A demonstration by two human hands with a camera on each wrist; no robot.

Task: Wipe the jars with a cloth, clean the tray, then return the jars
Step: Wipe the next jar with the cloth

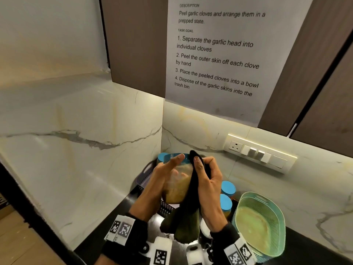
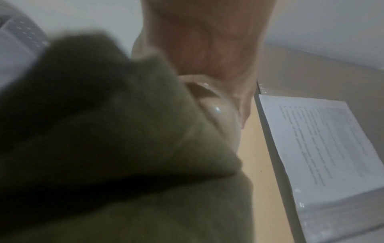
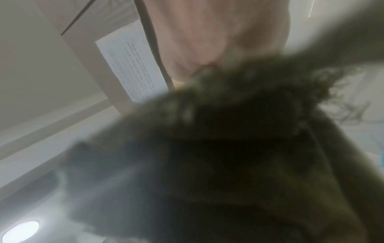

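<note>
Jar (image 1: 176, 183), centre frame: left hand (image 1: 162, 176) curls around it, steadying; right hand (image 1: 208, 178) presses bunched dark cloth (image 1: 188, 213) against its side for wiping.

Cloth (image 3: 228, 148) blurred, jar (image 1: 176, 180) half-hidden.

Dark countertop (image 1: 298, 243) in marble-walled corner. On it: grey perforated tray (image 1: 146, 174), two blue-lidded jars (image 1: 227, 196), green basket (image 1: 261, 224) at right.
</note>
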